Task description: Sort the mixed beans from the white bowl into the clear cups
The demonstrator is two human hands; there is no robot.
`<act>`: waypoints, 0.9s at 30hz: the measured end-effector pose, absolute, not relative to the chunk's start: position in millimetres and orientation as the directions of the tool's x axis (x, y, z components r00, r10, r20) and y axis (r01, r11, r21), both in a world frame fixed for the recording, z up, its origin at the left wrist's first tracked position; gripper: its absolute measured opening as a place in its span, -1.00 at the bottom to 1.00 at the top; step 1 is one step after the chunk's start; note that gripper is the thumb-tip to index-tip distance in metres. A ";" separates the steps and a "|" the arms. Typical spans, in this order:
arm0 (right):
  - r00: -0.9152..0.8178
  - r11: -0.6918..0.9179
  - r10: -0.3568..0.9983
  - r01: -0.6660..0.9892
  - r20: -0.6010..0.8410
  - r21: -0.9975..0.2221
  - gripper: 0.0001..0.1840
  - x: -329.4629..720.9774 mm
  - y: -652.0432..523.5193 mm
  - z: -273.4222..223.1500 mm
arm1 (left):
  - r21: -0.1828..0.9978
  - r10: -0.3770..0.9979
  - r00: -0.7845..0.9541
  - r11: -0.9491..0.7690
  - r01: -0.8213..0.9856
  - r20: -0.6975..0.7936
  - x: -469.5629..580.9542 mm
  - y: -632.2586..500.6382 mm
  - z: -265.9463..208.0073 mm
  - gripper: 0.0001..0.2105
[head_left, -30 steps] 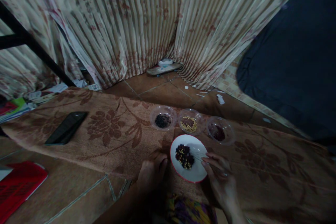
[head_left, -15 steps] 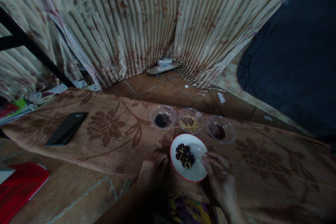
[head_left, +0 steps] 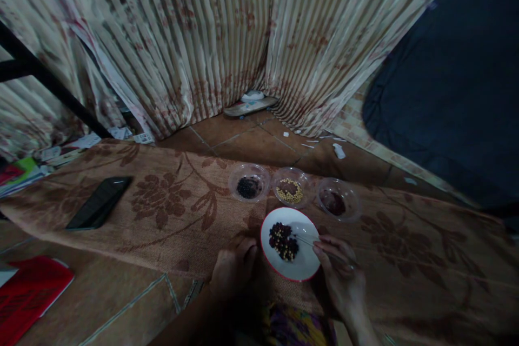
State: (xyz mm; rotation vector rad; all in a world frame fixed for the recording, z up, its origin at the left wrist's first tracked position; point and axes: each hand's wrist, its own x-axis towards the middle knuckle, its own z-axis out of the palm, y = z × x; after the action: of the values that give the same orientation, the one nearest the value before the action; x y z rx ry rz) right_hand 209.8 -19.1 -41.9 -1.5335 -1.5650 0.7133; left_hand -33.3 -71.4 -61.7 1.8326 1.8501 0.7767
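Note:
A white plate with a red rim lies in front of me and holds a heap of mixed dark and yellow beans. My right hand is at the plate's right side, its fingers closed on thin metal tweezers. The tweezers' tips reach the right edge of the heap; whether a bean is between them I cannot tell. My left hand rests on the cloth left of the plate, fingers curled, with nothing visible in it. Behind the plate stand three clear bowls: dark beans, yellow beans and dark red beans.
A brown flowered cloth covers the long low table. A black phone lies at its left. A red bag is at the lower left. Beyond are striped curtains, a skateboard and paper scraps on the tiled floor.
The view has shifted slightly, so everything sits a little further left. Both hands and the tweezers keep nearly the same position by the plate.

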 end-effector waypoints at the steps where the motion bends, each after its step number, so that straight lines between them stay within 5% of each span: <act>1: 0.083 0.090 0.985 0.510 0.153 -0.856 -0.72 209.6 -19.8 -40.8 | 0.650 0.996 -0.042 -0.022 0.759 0.083 -33.3 -71.4 -61.6 -0.79; 5: 0.187 0.097 0.962 0.450 0.200 -0.888 -0.72 216.3 -12.6 -25.2 | 0.653 0.996 -0.048 -0.015 0.757 0.079 -33.5 -71.7 -61.5 -0.79; 11: 0.413 0.262 0.749 0.533 0.518 -0.804 -0.69 257.2 44.1 -5.6 | 0.675 0.995 -0.050 -0.025 0.737 0.091 -34.5 -71.8 -61.5 -0.80; 18: 0.313 0.249 0.811 0.580 0.494 -0.776 -0.65 264.9 52.1 -20.4 | 0.677 0.991 -0.054 -0.043 0.735 0.120 -33.5 -72.1 -62.9 -0.81; 27: 0.020 0.209 0.966 0.532 0.258 -0.821 -0.74 211.5 -3.2 -29.5 | 0.670 0.996 -0.039 -0.028 0.742 0.084 -34.3 -71.3 -61.1 -0.79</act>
State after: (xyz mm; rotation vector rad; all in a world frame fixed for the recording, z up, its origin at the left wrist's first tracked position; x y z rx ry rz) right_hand 211.5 -3.2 -29.5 -1.4378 -1.6304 0.6405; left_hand -34.3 -71.3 -61.1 1.8159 1.8272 0.7927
